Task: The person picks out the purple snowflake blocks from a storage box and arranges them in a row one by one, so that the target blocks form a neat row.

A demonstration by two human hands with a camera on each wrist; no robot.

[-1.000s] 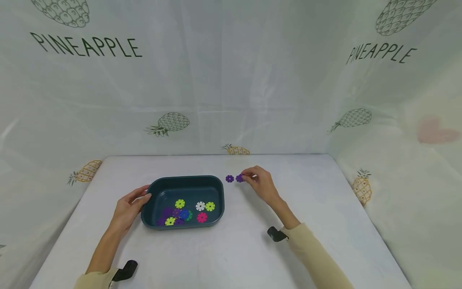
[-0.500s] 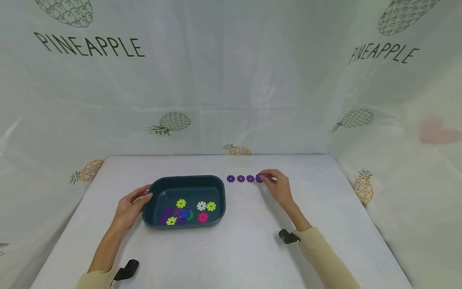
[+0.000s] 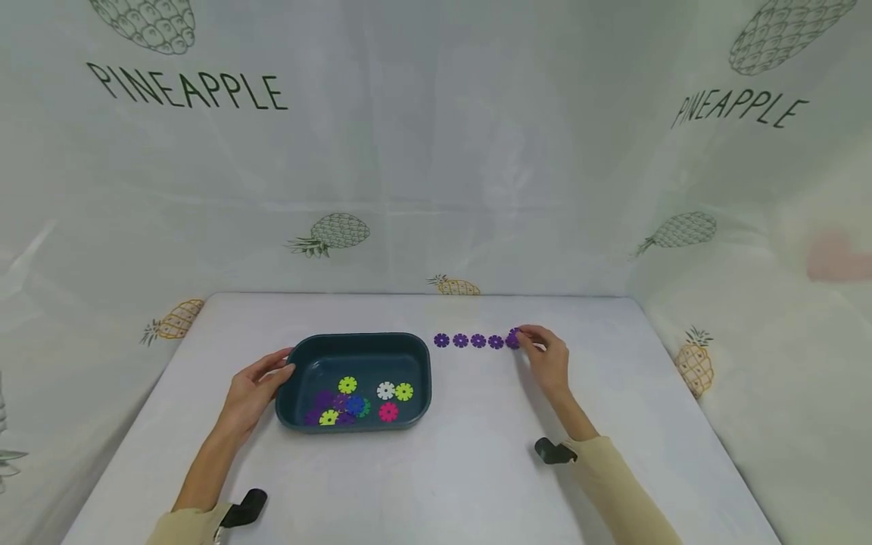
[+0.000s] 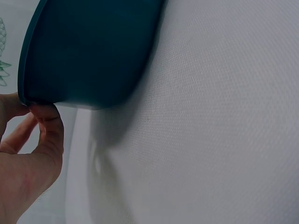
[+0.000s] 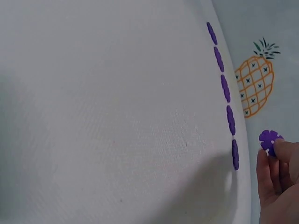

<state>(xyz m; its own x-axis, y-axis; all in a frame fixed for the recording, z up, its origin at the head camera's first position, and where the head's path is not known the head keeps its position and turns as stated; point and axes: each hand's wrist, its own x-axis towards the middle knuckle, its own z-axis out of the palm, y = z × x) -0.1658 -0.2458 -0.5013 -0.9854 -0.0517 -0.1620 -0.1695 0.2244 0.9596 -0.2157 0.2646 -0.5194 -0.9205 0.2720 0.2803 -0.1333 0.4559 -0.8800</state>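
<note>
Well, nearest me two tan sleeves (image 3: 180,527) reach over the counter (image 3: 381,492), each with a black device (image 3: 245,509) at the wrist. The left hand (image 3: 252,390) grips the dark teal tray (image 3: 391,359) by its left rim, thumb and fingers pinched on the wall. The tray sits in the counter's left half. Inside, toward its near side, notched discs lie loose: purple, blue, green and yellow ones bunched together, plus a white disc (image 3: 385,390) just beside a yellow one and a pink disc (image 3: 388,412) in front.

Farther off, the right hand (image 3: 548,362) holds a purple disc (image 5: 268,140), fingers narrow on it, raised off the counter by the right end of a purple row (image 5: 225,88). Five discs make that row, slim gaps between them, near the counter's far edge and right of the tray.

I'd judge each disc thin, stiff and feather-light, hardly fragile but slick; best pinched at the notched rim, thumb on one face, fingertips on the other. Lying flat, it probably needs a fingernail underneath.

Beyond the far edge hangs pale cloth (image 3: 477,151) printed with pineapples.
</note>
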